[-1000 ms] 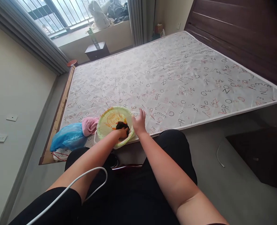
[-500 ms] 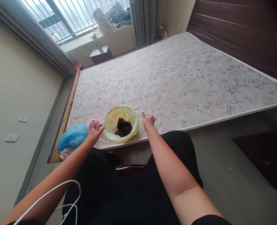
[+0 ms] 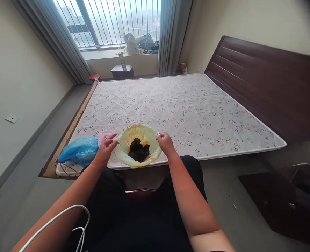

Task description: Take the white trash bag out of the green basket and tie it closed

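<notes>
Head view: left hand point(image 3: 105, 146) and right hand point(image 3: 165, 141) seemingly pinch bag point(image 3: 139, 145).

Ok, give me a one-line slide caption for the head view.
Both hands, left hand and right hand, grip opposite rims of a yellow-green bag holding dark cloth on the mattress.

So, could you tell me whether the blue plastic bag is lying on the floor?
No, the blue plastic bag lies on the mattress corner, just left of the left hand.
</notes>
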The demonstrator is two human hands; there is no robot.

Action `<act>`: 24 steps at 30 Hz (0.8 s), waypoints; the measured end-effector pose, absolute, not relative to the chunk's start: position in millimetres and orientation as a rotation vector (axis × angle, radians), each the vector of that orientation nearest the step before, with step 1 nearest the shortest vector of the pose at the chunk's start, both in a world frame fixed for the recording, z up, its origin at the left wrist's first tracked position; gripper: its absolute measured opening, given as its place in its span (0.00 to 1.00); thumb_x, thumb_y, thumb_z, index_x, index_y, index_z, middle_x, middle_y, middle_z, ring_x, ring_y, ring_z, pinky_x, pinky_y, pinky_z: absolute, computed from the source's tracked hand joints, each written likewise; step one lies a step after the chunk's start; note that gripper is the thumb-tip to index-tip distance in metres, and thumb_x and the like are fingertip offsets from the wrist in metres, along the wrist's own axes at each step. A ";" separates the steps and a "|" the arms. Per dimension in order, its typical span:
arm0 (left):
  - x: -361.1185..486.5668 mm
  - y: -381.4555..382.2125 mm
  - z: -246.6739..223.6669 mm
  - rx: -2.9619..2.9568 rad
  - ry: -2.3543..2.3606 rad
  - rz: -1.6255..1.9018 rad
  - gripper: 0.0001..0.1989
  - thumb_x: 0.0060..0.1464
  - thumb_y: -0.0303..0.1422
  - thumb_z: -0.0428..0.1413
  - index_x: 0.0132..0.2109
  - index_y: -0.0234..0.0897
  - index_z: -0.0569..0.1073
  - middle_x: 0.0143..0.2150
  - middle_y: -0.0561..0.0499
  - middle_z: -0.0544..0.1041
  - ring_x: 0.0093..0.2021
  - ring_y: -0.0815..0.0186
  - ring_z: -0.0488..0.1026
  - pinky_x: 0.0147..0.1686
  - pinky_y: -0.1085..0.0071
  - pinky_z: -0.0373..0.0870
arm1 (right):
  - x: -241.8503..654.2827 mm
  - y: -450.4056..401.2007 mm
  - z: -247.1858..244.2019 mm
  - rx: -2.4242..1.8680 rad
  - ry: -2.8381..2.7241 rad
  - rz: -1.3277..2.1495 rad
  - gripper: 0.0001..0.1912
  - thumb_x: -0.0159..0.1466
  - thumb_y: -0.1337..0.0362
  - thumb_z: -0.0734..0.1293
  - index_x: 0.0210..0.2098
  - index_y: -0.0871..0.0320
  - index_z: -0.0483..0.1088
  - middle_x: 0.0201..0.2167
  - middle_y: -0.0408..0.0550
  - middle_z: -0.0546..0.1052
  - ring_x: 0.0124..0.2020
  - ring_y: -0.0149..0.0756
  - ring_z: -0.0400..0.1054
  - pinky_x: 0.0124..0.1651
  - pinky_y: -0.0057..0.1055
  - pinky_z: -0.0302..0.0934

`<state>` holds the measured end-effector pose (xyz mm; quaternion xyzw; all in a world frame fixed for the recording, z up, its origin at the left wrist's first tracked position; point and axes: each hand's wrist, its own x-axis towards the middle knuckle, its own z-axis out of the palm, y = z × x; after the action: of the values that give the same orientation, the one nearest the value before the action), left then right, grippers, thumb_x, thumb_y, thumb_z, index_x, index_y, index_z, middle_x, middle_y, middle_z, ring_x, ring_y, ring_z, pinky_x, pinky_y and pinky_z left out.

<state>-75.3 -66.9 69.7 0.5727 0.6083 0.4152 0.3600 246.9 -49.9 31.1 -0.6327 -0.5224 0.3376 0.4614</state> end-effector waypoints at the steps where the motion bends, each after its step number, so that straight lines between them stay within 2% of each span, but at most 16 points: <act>1: -69.4 -63.5 72.5 1.584 1.528 1.021 0.22 0.50 0.55 0.64 0.36 0.40 0.82 0.63 0.44 0.75 0.65 0.48 0.68 0.66 0.55 0.64 | 239.4 -52.2 38.4 -1.518 -1.368 0.767 0.15 0.62 0.53 0.64 0.24 0.56 0.68 0.38 0.49 0.75 0.43 0.40 0.68 0.52 0.35 0.60; 3: -61.8 -54.1 72.8 1.585 1.519 1.048 0.22 0.51 0.54 0.63 0.38 0.40 0.83 0.61 0.43 0.77 0.64 0.48 0.70 0.64 0.57 0.66 | 226.9 -54.1 49.1 -1.482 -1.407 0.702 0.16 0.63 0.53 0.63 0.25 0.56 0.69 0.40 0.51 0.75 0.46 0.41 0.68 0.54 0.36 0.60; 5: -62.0 -43.3 68.2 1.326 1.607 1.184 0.26 0.52 0.56 0.60 0.42 0.37 0.82 0.50 0.41 0.81 0.54 0.50 0.76 0.53 0.58 0.73 | 222.0 -53.2 56.0 -1.524 -1.333 0.761 0.18 0.65 0.51 0.61 0.27 0.56 0.70 0.35 0.49 0.75 0.41 0.41 0.68 0.48 0.35 0.62; 8: -70.9 -31.8 61.5 1.129 1.606 1.199 0.28 0.49 0.56 0.62 0.42 0.34 0.82 0.39 0.42 0.82 0.43 0.54 0.78 0.43 0.62 0.75 | 227.8 -48.6 65.0 -1.593 -1.219 0.855 0.20 0.66 0.48 0.60 0.28 0.56 0.70 0.26 0.45 0.73 0.30 0.38 0.65 0.37 0.32 0.59; 14: -73.7 -21.7 69.8 1.133 1.563 1.549 0.27 0.56 0.53 0.60 0.48 0.34 0.81 0.45 0.41 0.81 0.48 0.56 0.77 0.49 0.62 0.73 | 241.2 -26.7 95.9 -1.512 -1.216 0.770 0.19 0.69 0.50 0.60 0.28 0.56 0.67 0.27 0.46 0.75 0.30 0.36 0.67 0.36 0.31 0.58; 20: -88.0 12.9 92.4 1.229 1.643 1.558 0.22 0.53 0.49 0.63 0.43 0.33 0.82 0.45 0.43 0.81 0.51 0.58 0.75 0.54 0.65 0.69 | 242.5 16.2 125.0 -1.604 -1.239 0.632 0.18 0.71 0.56 0.59 0.26 0.55 0.66 0.24 0.46 0.73 0.26 0.35 0.63 0.34 0.31 0.55; 24: -95.4 38.4 110.7 1.269 1.622 1.493 0.20 0.53 0.46 0.63 0.42 0.32 0.82 0.43 0.43 0.81 0.46 0.59 0.75 0.51 0.66 0.70 | 245.3 41.8 139.5 -1.605 -1.283 0.625 0.18 0.71 0.58 0.60 0.26 0.55 0.66 0.22 0.46 0.71 0.27 0.36 0.63 0.35 0.32 0.56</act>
<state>-95.4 38.4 110.7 0.4768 0.6095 0.5607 0.2944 245.3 41.8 139.5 -0.6570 -0.5253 0.2558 0.4765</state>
